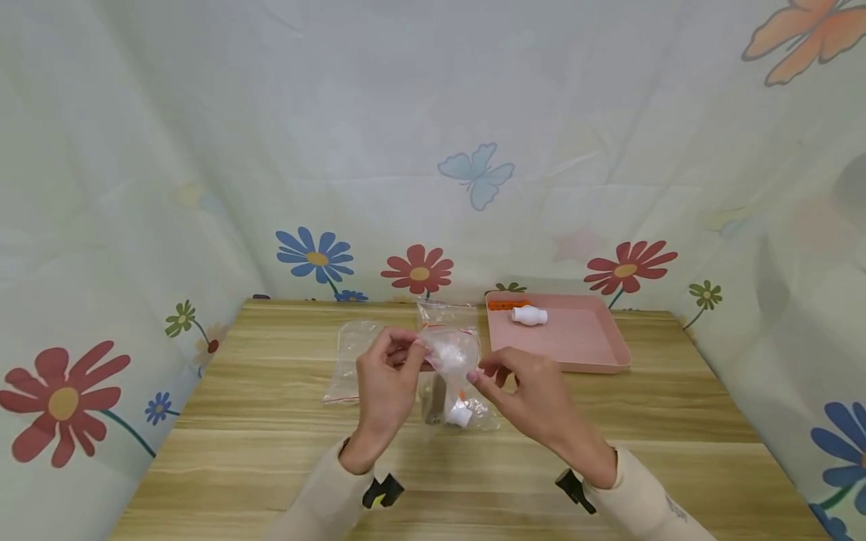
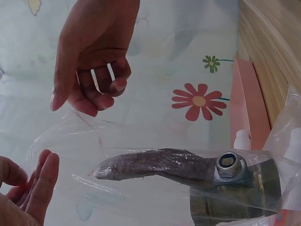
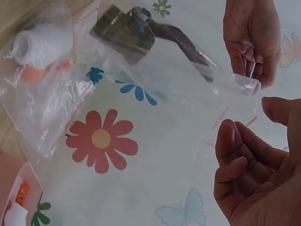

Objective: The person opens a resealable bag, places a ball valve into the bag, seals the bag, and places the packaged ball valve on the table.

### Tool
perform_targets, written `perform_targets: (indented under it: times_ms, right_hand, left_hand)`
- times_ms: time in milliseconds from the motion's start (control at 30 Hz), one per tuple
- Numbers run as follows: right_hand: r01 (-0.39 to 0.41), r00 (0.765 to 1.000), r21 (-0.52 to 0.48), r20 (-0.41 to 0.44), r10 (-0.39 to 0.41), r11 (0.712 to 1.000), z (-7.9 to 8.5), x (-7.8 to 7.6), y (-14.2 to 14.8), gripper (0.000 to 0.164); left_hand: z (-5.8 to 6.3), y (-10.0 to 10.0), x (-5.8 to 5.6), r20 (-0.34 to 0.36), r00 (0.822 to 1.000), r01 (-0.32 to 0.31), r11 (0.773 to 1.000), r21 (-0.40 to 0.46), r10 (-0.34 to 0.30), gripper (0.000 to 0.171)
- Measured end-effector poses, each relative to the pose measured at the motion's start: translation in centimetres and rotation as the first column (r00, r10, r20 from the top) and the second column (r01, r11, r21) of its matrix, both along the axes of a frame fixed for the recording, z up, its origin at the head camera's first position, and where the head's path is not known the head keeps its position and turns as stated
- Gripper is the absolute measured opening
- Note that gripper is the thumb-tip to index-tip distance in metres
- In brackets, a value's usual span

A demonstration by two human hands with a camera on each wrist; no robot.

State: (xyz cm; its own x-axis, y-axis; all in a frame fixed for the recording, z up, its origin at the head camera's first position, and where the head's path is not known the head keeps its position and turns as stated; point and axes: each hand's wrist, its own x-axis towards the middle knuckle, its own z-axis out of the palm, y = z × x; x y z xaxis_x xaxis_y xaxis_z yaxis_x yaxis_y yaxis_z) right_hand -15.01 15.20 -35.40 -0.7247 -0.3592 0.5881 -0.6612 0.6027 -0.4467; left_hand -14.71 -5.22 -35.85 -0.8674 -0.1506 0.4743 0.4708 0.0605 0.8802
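A clear zip bag (image 1: 452, 352) with a red line at its mouth hangs between my hands over the table. Inside it is a brass-coloured valve (image 2: 235, 200) with a nut and a long grey lever (image 2: 155, 165). My left hand (image 1: 387, 383) pinches the bag near the mouth; its fingertips show at the bag's corner in the right wrist view. At the other side of the mouth is my right hand (image 1: 534, 394), its fingers loosely bent and the thumb apart from them, right by the bag's edge (image 3: 249, 123).
Behind the held bag, another clear bag (image 3: 47, 101) holds a white fitting (image 3: 44, 47) and an orange piece. A flat clear bag (image 1: 348, 353) lies at left. The pink tray (image 1: 588, 349) at right carries a white fitting (image 1: 530, 315) and an orange strip (image 1: 506, 306).
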Motion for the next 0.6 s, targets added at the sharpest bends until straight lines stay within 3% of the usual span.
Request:
perform_targets:
  times_ms: [367, 600]
  right_hand:
    - [-0.031, 0.999, -0.043, -0.027, 0.03, 0.999, -0.27, -0.34, -1.11, 0.003]
    - [-0.04, 0.989, -0.081, -0.145, 0.028, 0.996, 0.38, -0.82, -0.82, 0.009]
  left_hand:
    - [-0.25, 0.0, 0.1, -0.043, 0.999, 0.032, 0.999, 0.021, -0.031, 0.005]
    - [0.29, -0.58, 0.52, 0.033, 0.999, 0.039, 0.999, -0.006, -0.039, 0.004]
